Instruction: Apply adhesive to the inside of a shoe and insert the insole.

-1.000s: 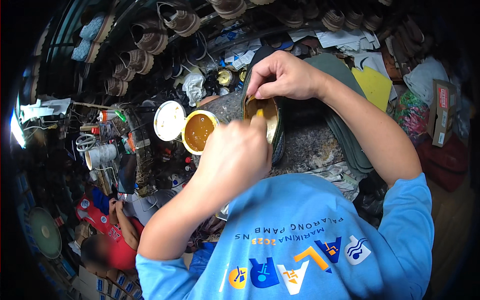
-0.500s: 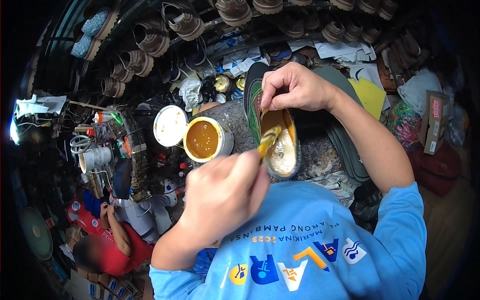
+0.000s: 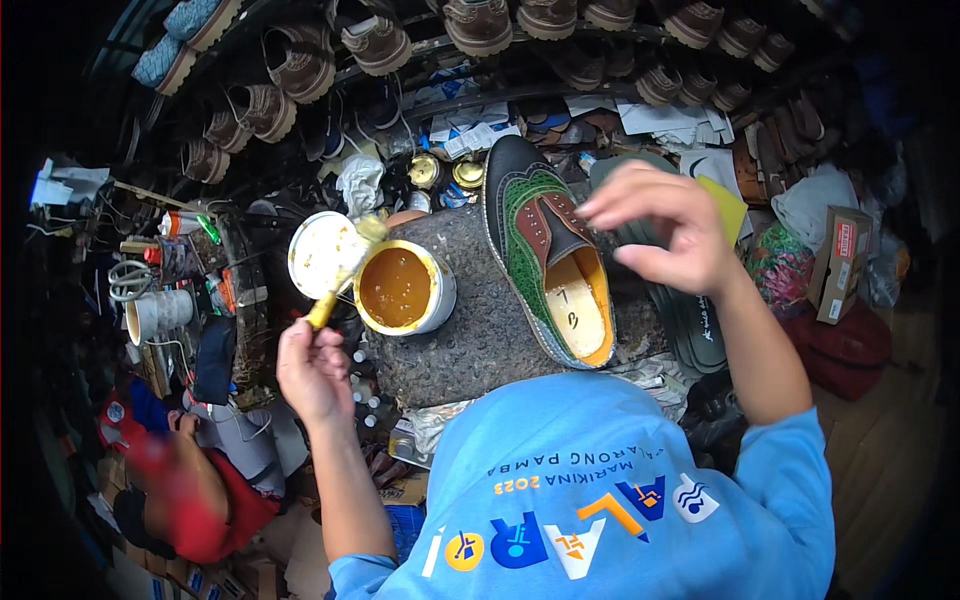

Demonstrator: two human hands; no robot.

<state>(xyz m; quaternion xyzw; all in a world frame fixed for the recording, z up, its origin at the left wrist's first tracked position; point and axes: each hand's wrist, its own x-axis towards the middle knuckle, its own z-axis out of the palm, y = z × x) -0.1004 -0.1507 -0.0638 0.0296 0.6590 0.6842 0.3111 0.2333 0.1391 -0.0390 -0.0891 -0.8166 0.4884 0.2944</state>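
Brush point(image 3: 345, 275) is gripped by the handle in the left hand point(image 3: 320, 375), fingers closed, bristles pointed up and away over the smeared lid point(image 3: 312, 252). Right hand point(image 3: 680, 225) is half open, fingers spread and bent, nothing seen held; contact with the shoe can't be told, fingertips are blurred. Shoe point(image 3: 545, 235) is laid sole-down on the counter point(image 3: 470, 345), between the hands, just left of the right fingertips, toe pointing away.

Risk: drips could be shed onto the counter or the shoe's upper if the brush is overloaded. Tub point(image 3: 446, 300), open and filled with brown liquid, could be tipped if knocked by the left wrist. Shoe could be nudged, as no firm hold by the right hand is seen.

Around: tub is set right of the left hand, in the way between brush and shoe. Dark insoles point(image 3: 697, 335) are stacked below the right hand, a yellow sheet point(image 3: 725, 205) just behind it. Small tins point(image 3: 468, 172) are crowded beyond the tub, crumpled paper point(image 3: 360, 185) beyond the lid.
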